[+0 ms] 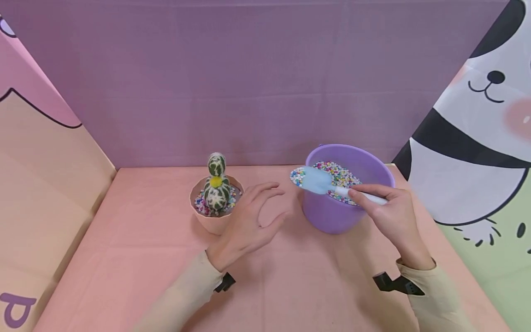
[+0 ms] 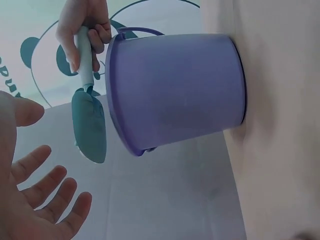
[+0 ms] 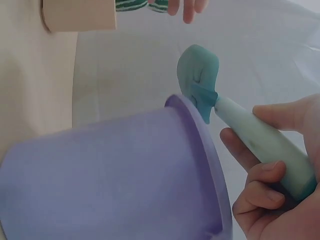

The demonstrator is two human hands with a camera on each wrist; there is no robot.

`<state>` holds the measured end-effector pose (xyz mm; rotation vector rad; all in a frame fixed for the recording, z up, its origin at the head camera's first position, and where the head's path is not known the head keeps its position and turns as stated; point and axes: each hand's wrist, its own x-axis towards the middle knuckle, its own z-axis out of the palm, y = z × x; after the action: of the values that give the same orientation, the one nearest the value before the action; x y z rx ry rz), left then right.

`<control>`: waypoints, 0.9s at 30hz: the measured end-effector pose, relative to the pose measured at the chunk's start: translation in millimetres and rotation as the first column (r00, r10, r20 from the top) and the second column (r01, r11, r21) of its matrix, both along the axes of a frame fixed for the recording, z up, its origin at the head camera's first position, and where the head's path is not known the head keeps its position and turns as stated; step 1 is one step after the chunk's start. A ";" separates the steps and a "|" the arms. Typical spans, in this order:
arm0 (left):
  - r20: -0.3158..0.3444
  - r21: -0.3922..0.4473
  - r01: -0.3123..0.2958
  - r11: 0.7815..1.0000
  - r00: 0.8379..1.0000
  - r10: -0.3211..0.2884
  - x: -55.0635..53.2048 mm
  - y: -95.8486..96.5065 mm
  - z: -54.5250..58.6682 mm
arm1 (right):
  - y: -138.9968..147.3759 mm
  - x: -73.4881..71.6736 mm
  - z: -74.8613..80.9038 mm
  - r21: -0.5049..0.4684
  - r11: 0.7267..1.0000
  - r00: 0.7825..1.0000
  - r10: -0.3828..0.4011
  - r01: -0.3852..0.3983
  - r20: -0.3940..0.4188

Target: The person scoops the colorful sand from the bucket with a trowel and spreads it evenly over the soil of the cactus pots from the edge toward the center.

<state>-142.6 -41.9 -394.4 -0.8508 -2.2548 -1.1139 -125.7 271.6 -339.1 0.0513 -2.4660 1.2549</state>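
Note:
My right hand [image 1: 392,214] grips the white handle of a light blue trowel [image 1: 317,180], its fingers wrapped round it in the right wrist view. Small multicoloured pebbles [image 1: 297,176] lie at the trowel's tip. The blade is above the left rim of a purple bucket [image 1: 332,216], which holds more of the same pebbles [image 1: 342,175]. My left hand [image 1: 250,221] hovers with fingers spread and nothing in them, just right of a peach pot [image 1: 213,224]. In the pot stands a striped green cactus [image 1: 217,193] with a yellow flower, pebbles round its base.
A pink cloth [image 1: 145,240] covers the table. Behind it rises a purple backdrop [image 1: 249,83], with a panda-printed panel [image 1: 469,166] at the right and a peach and pink panel [image 1: 37,161] at the left. Each sleeve carries a small black wrist camera [image 1: 225,282].

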 end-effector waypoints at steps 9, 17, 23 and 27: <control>-0.137 0.111 0.001 0.994 0.990 0.015 4.9 -20.4 3.6 | -18.4 -3.3 -0.4 -0.011 0.999 0.999 0.033 -0.033 -0.016; -0.235 0.269 0.002 0.963 0.970 0.064 5.6 -45.1 5.4 | -32.6 -3.5 0.2 -0.045 0.997 0.998 0.064 -0.065 -0.027; -0.279 0.442 0.026 0.896 0.954 0.109 -3.2 -70.6 3.7 | -41.1 -3.4 -1.3 -0.047 0.996 0.996 0.074 -0.076 -0.048; -0.264 0.572 0.002 0.820 0.947 0.181 -10.5 -87.7 -1.6 | -47.9 -5.2 -3.9 -0.049 0.993 0.992 0.103 -0.106 -0.073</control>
<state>-153.0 -129.6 -396.0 -0.6025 -1.5536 -1.3933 -130.9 223.8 -343.0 0.2094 -2.3967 1.3371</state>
